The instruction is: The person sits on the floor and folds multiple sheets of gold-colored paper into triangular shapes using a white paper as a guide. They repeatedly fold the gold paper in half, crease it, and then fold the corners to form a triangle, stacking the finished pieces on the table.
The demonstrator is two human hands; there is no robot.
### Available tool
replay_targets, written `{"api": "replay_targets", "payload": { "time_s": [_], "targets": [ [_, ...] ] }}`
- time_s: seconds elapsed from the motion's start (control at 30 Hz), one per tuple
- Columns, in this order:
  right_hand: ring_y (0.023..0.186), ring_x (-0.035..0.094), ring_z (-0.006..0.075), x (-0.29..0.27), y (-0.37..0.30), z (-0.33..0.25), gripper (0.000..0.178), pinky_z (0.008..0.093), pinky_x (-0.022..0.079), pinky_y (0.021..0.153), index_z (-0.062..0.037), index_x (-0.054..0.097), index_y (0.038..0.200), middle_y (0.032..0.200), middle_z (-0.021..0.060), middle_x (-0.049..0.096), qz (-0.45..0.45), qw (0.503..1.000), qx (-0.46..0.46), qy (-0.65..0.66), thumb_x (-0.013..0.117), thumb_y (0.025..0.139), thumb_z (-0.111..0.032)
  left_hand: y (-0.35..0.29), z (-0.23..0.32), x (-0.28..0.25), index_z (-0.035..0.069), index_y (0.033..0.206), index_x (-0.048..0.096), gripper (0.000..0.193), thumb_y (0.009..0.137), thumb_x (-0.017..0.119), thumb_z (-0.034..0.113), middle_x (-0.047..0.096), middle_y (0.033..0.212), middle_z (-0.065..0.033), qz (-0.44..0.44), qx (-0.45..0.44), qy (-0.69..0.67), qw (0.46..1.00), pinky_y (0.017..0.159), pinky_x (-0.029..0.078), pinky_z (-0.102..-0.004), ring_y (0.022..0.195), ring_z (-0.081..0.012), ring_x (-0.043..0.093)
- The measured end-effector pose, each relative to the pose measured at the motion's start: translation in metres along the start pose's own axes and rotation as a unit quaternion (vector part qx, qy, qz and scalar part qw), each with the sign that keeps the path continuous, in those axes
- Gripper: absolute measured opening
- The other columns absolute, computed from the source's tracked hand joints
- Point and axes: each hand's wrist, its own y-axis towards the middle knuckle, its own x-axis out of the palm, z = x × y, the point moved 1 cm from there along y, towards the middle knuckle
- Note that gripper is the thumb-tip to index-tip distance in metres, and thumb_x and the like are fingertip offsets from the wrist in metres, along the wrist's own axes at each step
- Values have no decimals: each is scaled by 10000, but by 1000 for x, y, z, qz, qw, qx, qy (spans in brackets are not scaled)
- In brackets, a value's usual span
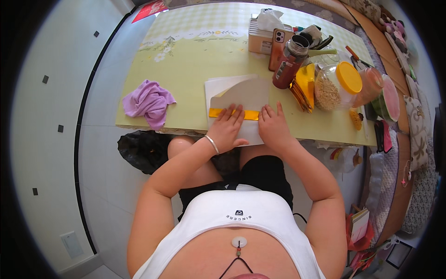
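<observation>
A shiny gold strip [251, 115] lies crosswise on a white sheet of paper [241, 95] at the table's near edge. The sheet's far part curls up, and more white paper shows beneath it. My left hand [226, 129] lies flat with its fingertips on the strip's middle, its thumb stretched out to the right. At the strip's right end, my right hand [273, 128] rests flat on the paper, thumb and fingers partly spread. Neither hand is closed around anything. My fingers cover parts of the strip.
A purple cloth [149, 103] lies crumpled on the left of the table [186, 69]. To the right stand a dark red bottle [289, 65], a phone [277, 49], a tissue box [260, 39], folded gold foil [304, 86], a yellow-lidded jar [329, 90] and a cut watermelon [390, 100].
</observation>
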Motion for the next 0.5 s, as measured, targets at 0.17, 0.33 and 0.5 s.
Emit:
{"api": "replay_targets", "payload": {
  "time_s": [0.17, 0.33, 0.5],
  "targets": [
    [1279, 547, 317, -6, -5, 5, 365, 644, 310, 1140, 47, 679, 1158, 1279, 201, 634, 8, 1000, -2, 15, 566, 849, -110, -41, -32, 9, -73, 1499, 357, 998, 835, 682, 597, 276, 1607, -283, 35, -85, 11, 996, 1237, 171, -513, 1516, -440, 217],
    [1051, 620, 318, 5, 9, 5, 247, 647, 334, 1127, 11, 704, 1008, 1038, 175, 680, 14, 999, -33, -9, 586, 829, -111, -18, -23, -21, -55, 1235, 608, 698, 786, 767, 454, 518, 1385, -263, 98, -91, 64, 989, 1124, 348, -504, 1335, -398, 459],
    [935, 632, 310, -4, 16, 8, 197, 607, 347, 1138, -20, 706, 942, 885, 132, 675, 25, 997, -2, 69, 616, 803, -127, 20, -2, -17, 35, 877, 678, 256, 763, 757, 250, 595, 860, -117, 155, -19, 36, 987, 747, 516, -417, 809, -296, 613]
  ]
}}
